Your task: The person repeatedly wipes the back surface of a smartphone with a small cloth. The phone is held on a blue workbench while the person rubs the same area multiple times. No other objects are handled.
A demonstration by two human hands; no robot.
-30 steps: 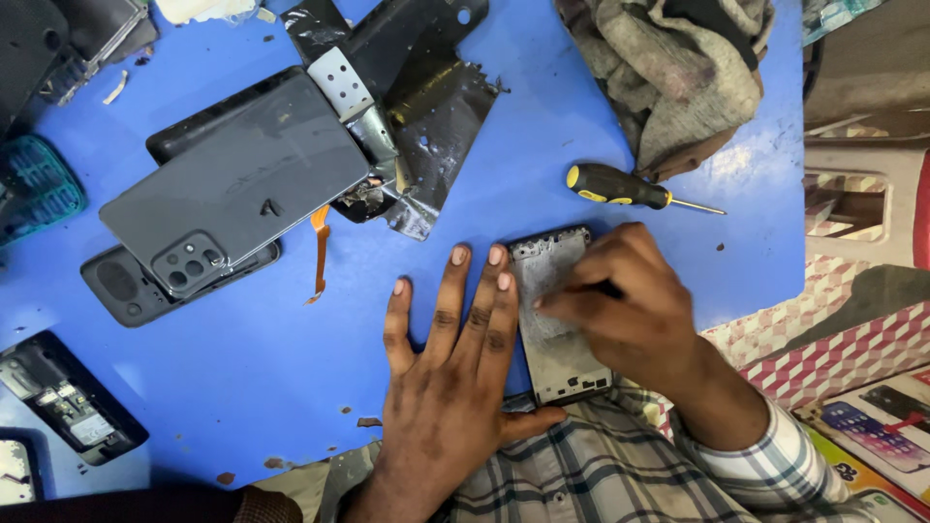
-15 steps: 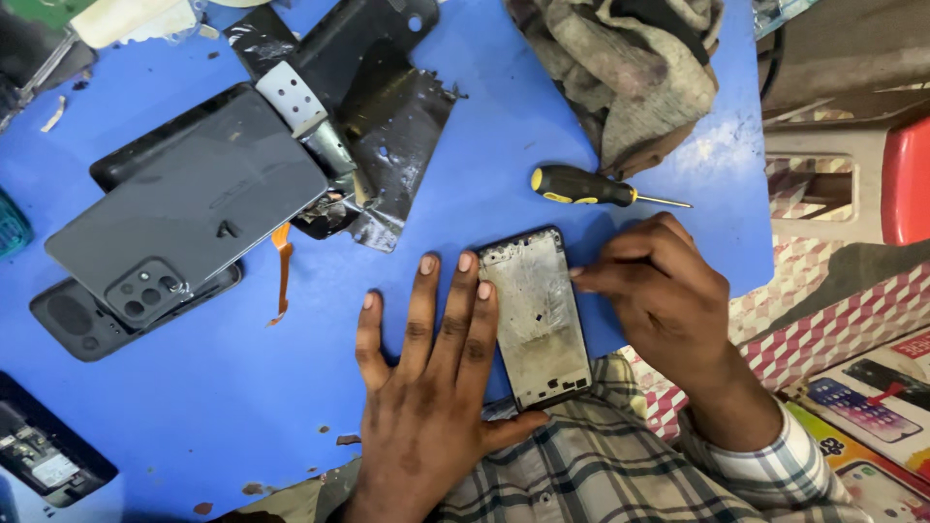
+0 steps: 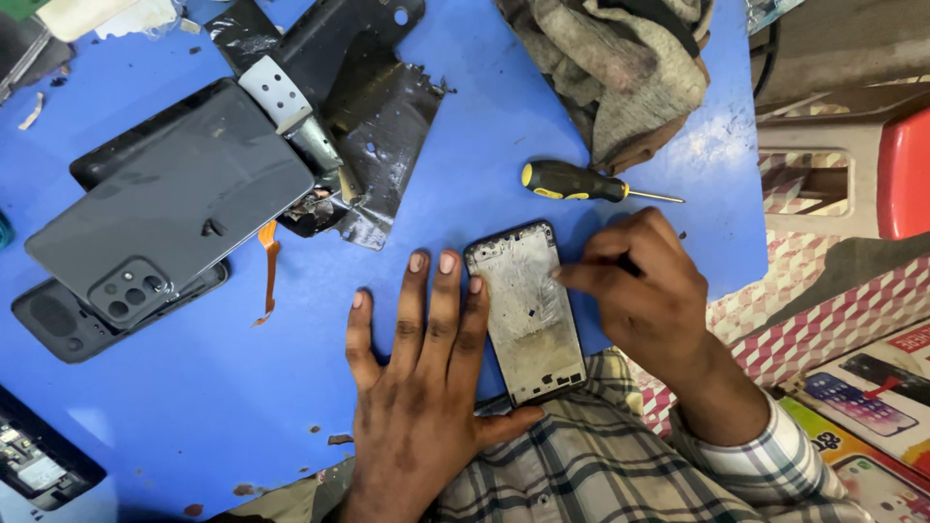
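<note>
A bare phone frame (image 3: 528, 310) with a scuffed grey inner face lies lengthwise on the blue table (image 3: 232, 387) near its front edge. My left hand (image 3: 417, 387) lies flat beside it with fingers spread, the ring finger and thumb touching the frame's left side and bottom. My right hand (image 3: 644, 291) rests at the frame's right edge, fingers pinched together on its rim near the top; whether a small tool is pinched there is hidden. A yellow-and-black screwdriver (image 3: 581, 184) lies just beyond my right hand.
A grey phone back cover (image 3: 174, 213) lies on a dark phone body (image 3: 58, 324) at the left. Torn black foil and a bracket (image 3: 358, 107) sit at the top middle, a dirty rag (image 3: 630, 68) at the top right, an orange flex strip (image 3: 267, 266) nearby. A patterned cloth and printed boxes (image 3: 862, 387) lie right.
The view has shifted, so everything sits lower left. My right hand has slid off the frame's face to its right edge, uncovering the frame. My left hand stays flat.
</note>
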